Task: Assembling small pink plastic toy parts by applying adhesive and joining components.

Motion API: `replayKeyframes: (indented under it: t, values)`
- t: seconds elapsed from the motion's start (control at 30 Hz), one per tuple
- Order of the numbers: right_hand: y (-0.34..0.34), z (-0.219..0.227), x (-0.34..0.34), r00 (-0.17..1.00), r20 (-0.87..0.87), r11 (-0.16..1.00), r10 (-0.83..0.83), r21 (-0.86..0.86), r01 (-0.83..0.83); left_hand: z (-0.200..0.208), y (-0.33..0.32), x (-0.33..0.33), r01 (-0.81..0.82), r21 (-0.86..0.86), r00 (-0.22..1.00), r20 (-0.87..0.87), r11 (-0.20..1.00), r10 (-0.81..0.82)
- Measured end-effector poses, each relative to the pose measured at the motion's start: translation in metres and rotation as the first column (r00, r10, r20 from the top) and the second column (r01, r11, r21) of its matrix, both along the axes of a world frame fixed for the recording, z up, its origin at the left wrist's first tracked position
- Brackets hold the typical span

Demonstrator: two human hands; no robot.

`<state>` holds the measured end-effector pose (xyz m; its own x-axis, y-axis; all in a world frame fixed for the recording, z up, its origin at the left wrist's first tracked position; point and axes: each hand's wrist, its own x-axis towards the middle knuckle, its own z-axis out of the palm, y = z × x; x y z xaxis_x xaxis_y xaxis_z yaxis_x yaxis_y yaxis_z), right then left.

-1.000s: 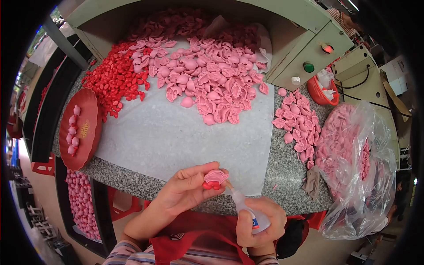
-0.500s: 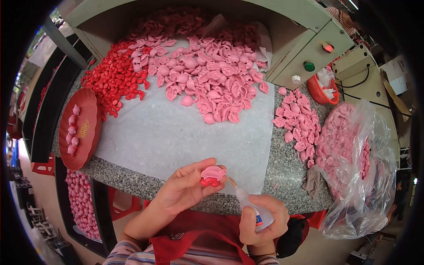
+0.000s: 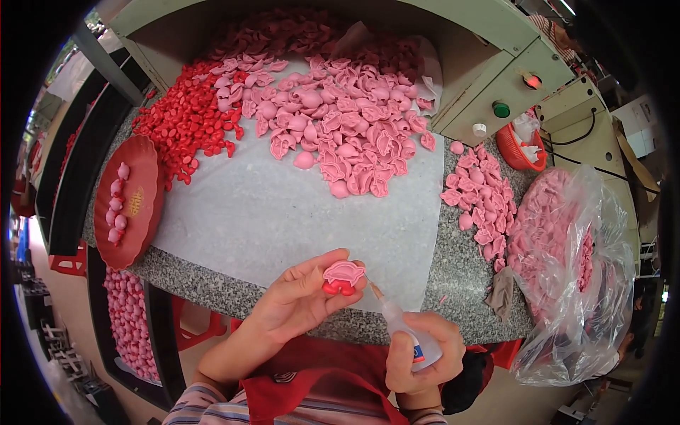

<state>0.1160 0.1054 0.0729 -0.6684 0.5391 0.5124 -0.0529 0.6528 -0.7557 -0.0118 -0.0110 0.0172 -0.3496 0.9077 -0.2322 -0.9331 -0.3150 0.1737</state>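
Between the thumb and fingers of my left hand (image 3: 301, 297) is a small hollow pink shell piece (image 3: 345, 272), its rimmed side facing up. Two red rounded pieces (image 3: 340, 288) sit against its lower edge. My right hand (image 3: 425, 350) grips a translucent glue bottle (image 3: 404, 324) with a blue and red label. The bottle's thin nozzle tip points up and left, close beside the shell piece; whether it touches cannot be made out. Both hands are over the front edge of the white sheet (image 3: 297, 219).
Pink shells (image 3: 354, 127) and small red pieces (image 3: 191, 117) are heaped at the back under a metal hood. At left stands a red oval tray (image 3: 145, 230) with several assembled pieces. More shells (image 3: 482, 198), a red basket (image 3: 520, 149), a plastic bag (image 3: 567, 269) and a cloth (image 3: 501, 294) lie right.
The shell piece in my left hand has risen slightly and tilted a little. The bottle's nozzle stays close beside it. The whole view has shifted slightly.
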Motion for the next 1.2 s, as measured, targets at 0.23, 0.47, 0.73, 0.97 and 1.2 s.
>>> replayKeyframes:
  t: [0.23,0.47,0.73,0.97,1.2]
  values:
    - [-0.001,-0.001,0.000,1.000,0.013,1.000,0.019,0.006,-0.019,0.001,-0.001,0.000,-0.008,0.004,1.000,0.002,1.000,0.008]
    - [0.000,0.002,-0.008,0.998,-0.011,0.996,0.054,0.065,-0.053,0.001,-0.001,0.000,-0.034,-0.023,0.998,-0.053,0.999,0.033]
    - [0.000,0.002,-0.011,0.995,-0.047,0.992,0.084,0.102,-0.079,0.000,-0.001,-0.001,-0.040,-0.039,0.997,-0.063,0.998,0.037]
    - [-0.001,-0.002,-0.007,0.995,-0.075,0.994,0.066,0.090,-0.059,0.002,0.002,-0.001,-0.045,-0.080,0.999,-0.030,0.996,0.042]
    - [-0.003,-0.002,-0.010,0.990,-0.065,0.988,0.127,0.101,-0.120,0.004,0.000,0.000,-0.043,-0.103,0.999,-0.032,0.994,0.040]
